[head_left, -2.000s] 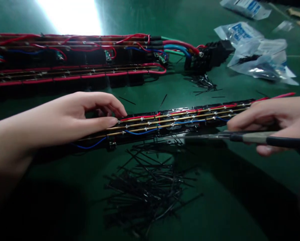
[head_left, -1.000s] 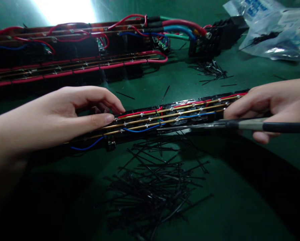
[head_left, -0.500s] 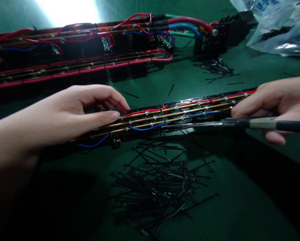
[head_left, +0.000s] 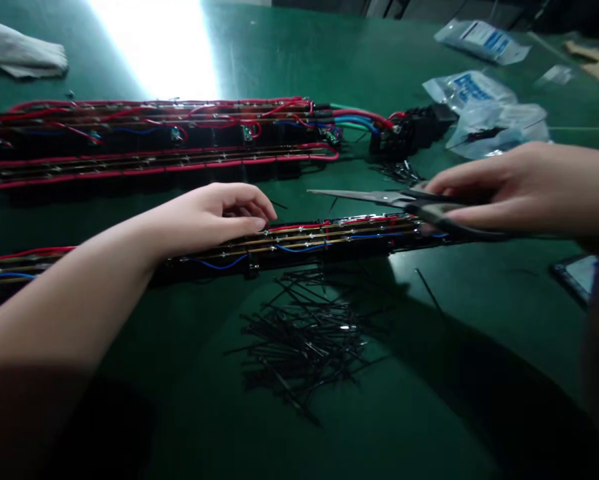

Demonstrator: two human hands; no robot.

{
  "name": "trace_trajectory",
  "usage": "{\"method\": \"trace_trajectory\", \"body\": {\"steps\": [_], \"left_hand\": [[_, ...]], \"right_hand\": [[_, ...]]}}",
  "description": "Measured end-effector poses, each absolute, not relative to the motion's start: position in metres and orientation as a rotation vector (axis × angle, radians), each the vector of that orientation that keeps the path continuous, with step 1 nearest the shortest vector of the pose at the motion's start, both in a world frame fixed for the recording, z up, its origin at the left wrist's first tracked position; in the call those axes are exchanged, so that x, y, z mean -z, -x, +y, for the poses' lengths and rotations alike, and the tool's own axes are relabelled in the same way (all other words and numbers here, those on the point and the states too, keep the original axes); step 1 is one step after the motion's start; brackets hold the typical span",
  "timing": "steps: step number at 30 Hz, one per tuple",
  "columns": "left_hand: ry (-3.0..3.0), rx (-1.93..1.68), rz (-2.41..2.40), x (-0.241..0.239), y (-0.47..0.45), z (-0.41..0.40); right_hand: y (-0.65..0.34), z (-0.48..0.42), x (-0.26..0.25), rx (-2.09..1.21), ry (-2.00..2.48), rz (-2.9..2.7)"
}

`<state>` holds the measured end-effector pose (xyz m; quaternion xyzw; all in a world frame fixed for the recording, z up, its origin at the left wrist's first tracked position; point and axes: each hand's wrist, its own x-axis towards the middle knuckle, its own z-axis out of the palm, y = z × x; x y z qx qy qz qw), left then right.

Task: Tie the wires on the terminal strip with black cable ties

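Note:
A long black wired strip [head_left: 337, 241] with brass-coloured rods and red and blue wires lies across the green table. My left hand [head_left: 219, 213] is closed over it, thumb on the rods and fingers curled at the far edge. In my right hand [head_left: 509, 187] is a pair of scissors [head_left: 394, 198], blades pointing left above the strip's right part and close together. Some of my right fingers are hidden behind the scissor handles. Just in front of the strip lies a loose pile of black cable ties [head_left: 304, 333].
A larger wired assembly [head_left: 154, 130] lies behind the strip, its thick cables running to a black connector block [head_left: 414, 130]. Clear plastic bags [head_left: 499, 127] lie at the back right. A cloth [head_left: 19, 50] is at the back left, and a dark-edged flat object [head_left: 577, 273] at the right.
The scissors have risen off the strip's near edge to above it, their handles now wrapped in my right hand. My left hand still holds the strip. The view has pulled back, showing more table.

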<state>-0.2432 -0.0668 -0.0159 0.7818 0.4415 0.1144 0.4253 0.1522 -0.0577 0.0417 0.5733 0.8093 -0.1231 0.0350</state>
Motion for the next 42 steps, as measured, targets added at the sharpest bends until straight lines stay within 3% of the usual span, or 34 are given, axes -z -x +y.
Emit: {"method": "trace_trajectory", "body": {"steps": [3, 9, 14, 26, 42], "left_hand": [[-1.985, -0.324, 1.082, 0.020, 0.246, -0.066], [-2.076, -0.363, 1.086, 0.024, 0.246, -0.070], [-2.460, -0.355, 1.193, 0.028, 0.243, -0.073], [-2.971, -0.188, 1.073, 0.021, 0.243, -0.092], [-3.263, 0.142, 1.127, 0.008, 0.325, -0.109]], "right_hand": [[-0.099, -0.051, -0.041, 0.130, -1.645, 2.427], [-0.054, -0.031, -0.003, 0.352, -1.614, 2.522], [-0.043, -0.026, 0.019, 0.308, -1.709, 2.534], [-0.026, -0.028, 0.011, 0.338, -1.766, 2.331], [-0.030, -0.015, 0.016, 0.352, -1.989, 2.198]]}}
